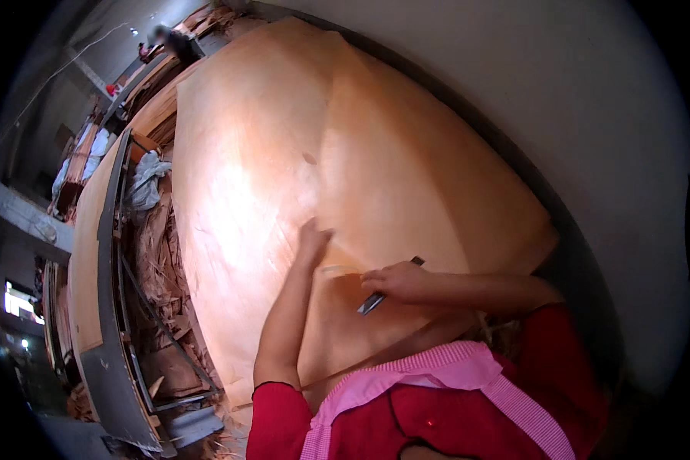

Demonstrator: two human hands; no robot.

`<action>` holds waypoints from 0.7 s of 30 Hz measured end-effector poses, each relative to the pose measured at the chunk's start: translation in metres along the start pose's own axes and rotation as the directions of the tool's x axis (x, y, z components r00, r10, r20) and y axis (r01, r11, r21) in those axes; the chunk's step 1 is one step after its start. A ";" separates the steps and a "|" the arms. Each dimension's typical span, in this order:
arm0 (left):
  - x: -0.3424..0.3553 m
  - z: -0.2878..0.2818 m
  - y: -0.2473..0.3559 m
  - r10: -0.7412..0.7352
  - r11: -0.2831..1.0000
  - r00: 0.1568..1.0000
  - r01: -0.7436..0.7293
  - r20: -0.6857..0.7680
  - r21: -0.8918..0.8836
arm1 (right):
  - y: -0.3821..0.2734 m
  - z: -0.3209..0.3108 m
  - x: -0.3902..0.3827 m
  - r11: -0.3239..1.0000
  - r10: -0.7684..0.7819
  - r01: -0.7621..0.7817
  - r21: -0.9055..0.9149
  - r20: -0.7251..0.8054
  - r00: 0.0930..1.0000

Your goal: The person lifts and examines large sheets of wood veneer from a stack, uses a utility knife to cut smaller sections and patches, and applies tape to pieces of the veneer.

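A large pale-tan sheet of wood veneer (pixel 245 184) lies spread before me, with overlapping sheet edges running along it. My left hand (pixel 313 241) rests on it near the middle, a little blurred, thumb and fingers apart with nothing visible in them. To the right, my right hand (pixel 400 282) is closed around a flat metal blade tool (pixel 372 304). Its bright end points down toward me and its dark end sticks out past the knuckles. Between my hands, a darker orange patch of veneer (pixel 341 303) shows beside a small pale strip (pixel 336 269).
Left of the sheets, broken veneer scraps (pixel 161 253) fill a space beside a dark metal frame (pixel 119 253). A whitish plastic bag (pixel 149 180) lies on the scraps. A plain wall (pixel 575 100) runs along the right. Another person (pixel 178 46) is far off at upper left.
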State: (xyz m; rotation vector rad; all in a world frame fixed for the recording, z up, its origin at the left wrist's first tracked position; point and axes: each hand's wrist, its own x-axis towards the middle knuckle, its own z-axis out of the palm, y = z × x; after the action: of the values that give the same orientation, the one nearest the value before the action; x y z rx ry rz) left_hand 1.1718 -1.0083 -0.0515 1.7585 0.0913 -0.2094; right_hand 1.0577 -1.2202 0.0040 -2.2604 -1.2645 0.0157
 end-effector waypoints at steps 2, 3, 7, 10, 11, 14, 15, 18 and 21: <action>-0.010 -0.089 -0.044 -0.129 0.991 0.989 0.125 -0.066 -0.053 | -0.022 -0.012 0.000 0.981 0.107 -0.066 0.183 -0.223 0.969; -0.013 -0.114 -0.057 -0.163 0.986 0.983 0.159 -0.086 -0.053 | -0.027 -0.019 -0.003 0.952 0.256 -0.212 0.223 -0.195 0.947; -0.030 -0.199 -0.117 -0.252 0.951 0.937 0.286 -0.241 0.116 | 0.009 -0.007 -0.007 0.791 0.612 -0.601 0.112 -0.129 0.781; -0.054 -0.240 -0.134 -0.260 0.892 0.884 0.373 -0.388 0.254 | 0.036 0.014 0.003 0.774 0.631 -0.633 0.011 -0.104 0.769; -0.064 -0.256 -0.137 -0.272 0.861 0.859 0.418 -0.433 0.288 | 0.044 0.025 0.007 0.828 0.549 -0.561 -0.025 -0.172 0.818; -0.083 -0.281 -0.134 -0.183 0.726 0.799 0.502 -0.573 0.469 | 0.067 0.039 0.030 0.862 0.467 -0.489 -0.132 -0.164 0.869; -0.089 -0.294 -0.139 -0.123 0.674 0.762 0.535 -0.636 0.510 | 0.072 0.045 0.043 0.858 0.473 -0.489 -0.154 -0.132 0.871; -0.109 -0.317 -0.133 0.000 0.563 0.599 0.662 -0.801 0.495 | 0.085 0.073 0.082 0.900 0.373 -0.399 -0.175 -0.163 0.913; -0.119 -0.322 -0.109 0.025 0.415 0.410 0.826 -0.912 0.382 | 0.081 0.088 0.113 0.932 0.337 -0.346 -0.106 -0.096 0.937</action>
State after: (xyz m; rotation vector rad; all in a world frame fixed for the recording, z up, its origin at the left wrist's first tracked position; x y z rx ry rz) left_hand 1.0649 -0.6652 -0.0746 2.6293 1.5176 0.2827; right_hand 1.1606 -1.1242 -0.0803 -2.5354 -0.8385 -0.0206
